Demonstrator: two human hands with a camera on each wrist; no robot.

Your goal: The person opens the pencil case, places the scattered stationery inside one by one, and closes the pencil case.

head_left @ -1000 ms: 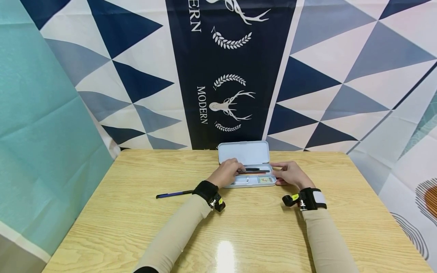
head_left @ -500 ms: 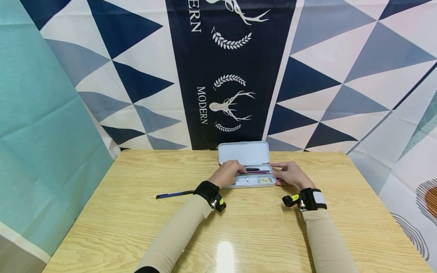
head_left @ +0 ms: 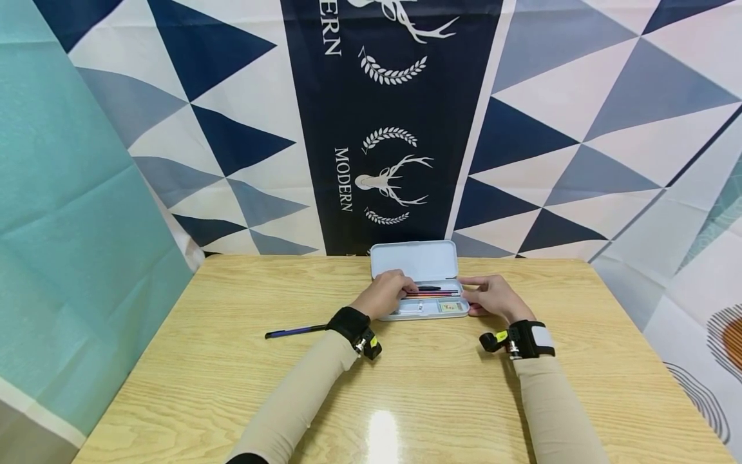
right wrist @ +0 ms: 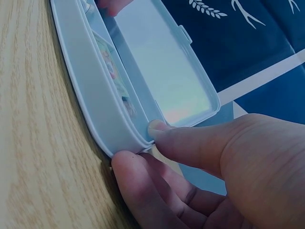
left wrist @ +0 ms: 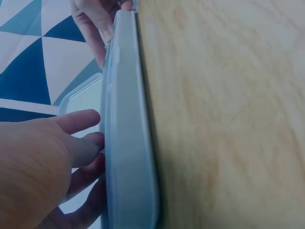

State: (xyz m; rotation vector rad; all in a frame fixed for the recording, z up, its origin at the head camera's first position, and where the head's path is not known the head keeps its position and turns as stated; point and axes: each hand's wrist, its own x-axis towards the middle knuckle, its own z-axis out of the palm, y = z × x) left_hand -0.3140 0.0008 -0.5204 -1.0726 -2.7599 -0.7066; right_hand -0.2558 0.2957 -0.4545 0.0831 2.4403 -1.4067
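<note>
A light blue pencil case [head_left: 426, 316] stands with its lid [head_left: 414, 260] raised at the table's far edge. My left hand [head_left: 384, 294] reaches over its left end, fingers bent down into the back compartment at the ends of several coloured pencils [head_left: 435, 294]. Those fingertips are hidden, so I cannot tell whether they pinch a pencil. Behind the pencils lies a black pen [head_left: 429, 288]. In the front compartment sits a small rectangular item with a printed picture [head_left: 449, 306]. My right hand [right wrist: 190, 176] grips the case's right end, thumb on the rim and fingers against the outer wall.
A dark blue pen [head_left: 295, 331] lies on the wooden table [head_left: 429, 399], left of the case and by my left wrist. A patterned cloth [head_left: 394, 96] hangs right behind the case and the far table edge. A teal cloth [head_left: 81, 212] hangs along the left side.
The pencils beside my left fingertips have shifted or rolled, showing different colours, pink and then red and orange. Both hands and the case stay nearly in place.
</note>
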